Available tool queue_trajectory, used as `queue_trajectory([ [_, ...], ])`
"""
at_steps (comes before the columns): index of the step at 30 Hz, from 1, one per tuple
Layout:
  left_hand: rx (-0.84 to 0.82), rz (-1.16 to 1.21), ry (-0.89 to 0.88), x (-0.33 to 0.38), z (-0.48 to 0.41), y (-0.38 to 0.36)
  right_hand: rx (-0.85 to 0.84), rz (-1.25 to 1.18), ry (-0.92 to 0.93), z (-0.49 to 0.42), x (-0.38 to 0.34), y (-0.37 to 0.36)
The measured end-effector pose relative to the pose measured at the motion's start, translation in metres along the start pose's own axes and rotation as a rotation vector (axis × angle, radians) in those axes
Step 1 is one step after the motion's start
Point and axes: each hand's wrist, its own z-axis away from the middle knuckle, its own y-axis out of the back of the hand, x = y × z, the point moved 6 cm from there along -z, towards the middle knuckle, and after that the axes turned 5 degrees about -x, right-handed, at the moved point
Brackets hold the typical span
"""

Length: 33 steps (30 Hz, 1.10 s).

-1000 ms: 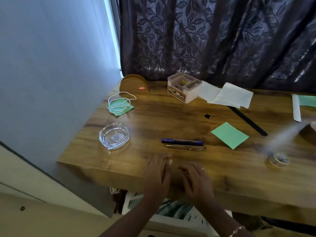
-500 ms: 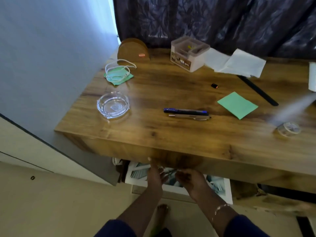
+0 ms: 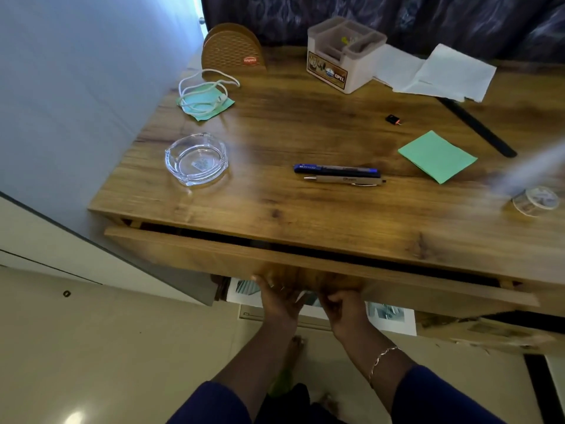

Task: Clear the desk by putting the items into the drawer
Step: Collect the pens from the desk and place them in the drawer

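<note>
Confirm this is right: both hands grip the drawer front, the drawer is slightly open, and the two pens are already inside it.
Not quite. The head view shows the two pens lying side by side on the desk, not inside the drawer. The rest holds.

Both forearms reach forward from blue sleeves point(image 3: 214, 402), side by side. The left hand point(image 3: 279, 298) and right hand point(image 3: 344, 306) sit close together, nearly touching. Their fingers curl round the lower edge of the drawer front point(image 3: 189, 255), gripping it. The fingertips are blurred. A bracelet point(image 3: 382, 356) circles the right wrist.
</note>
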Motion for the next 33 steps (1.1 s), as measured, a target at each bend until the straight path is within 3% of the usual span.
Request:
queue_trajectory([
  [2, 0.057, -0.157, 0.022, -0.001, 0.020, 0.009, 0.018, 0.150, -0.071, 0.013, 0.004, 0.006],
  [4, 0.082, -0.479, -0.009, 0.002, 0.046, 0.010, -0.047, 0.399, -0.160, 0.035, 0.003, 0.006],
  [5, 0.063, -0.684, -0.123, 0.011, 0.061, 0.004, -0.140, 0.540, -0.193, 0.051, 0.000, 0.000],
  [7, -0.098, -1.061, -0.562, 0.029, 0.096, -0.022, -0.386, 0.912, -0.142, 0.085, -0.013, -0.019],
  [10, -0.206, -1.356, -1.131, 0.043, 0.130, -0.044, -0.646, 1.361, 0.246, 0.131, -0.040, -0.052],
  [12, -0.142, -1.436, -1.356, 0.048, 0.138, -0.049, -0.629, 1.476, 0.563, 0.142, -0.058, -0.062],
  [14, -0.028, -1.550, -1.509, 0.053, 0.142, -0.055, -0.488, 1.477, 0.807, 0.138, -0.076, -0.064],
  [16, 0.013, -1.680, -1.504, 0.056, 0.138, -0.063, -0.372, 1.498, 0.876, 0.129, -0.088, -0.067],
  [18, -0.039, -1.773, -1.371, 0.060, 0.130, -0.069, -0.341, 1.572, 0.841, 0.122, -0.089, -0.071],
  [22, -0.104, -1.863, -1.178, 0.063, 0.126, -0.076, -0.383, 1.714, 0.702, 0.113, -0.080, -0.072],
  [27, -0.138, -1.967, -1.023, 0.069, 0.131, -0.079, -0.508, 1.604, 0.457, 0.110, -0.074, -0.062],
  [33, -0.200, -2.036, -0.819, 0.065, 0.140, -0.062, -0.646, 1.621, 0.325, 0.123, -0.055, -0.047],
])
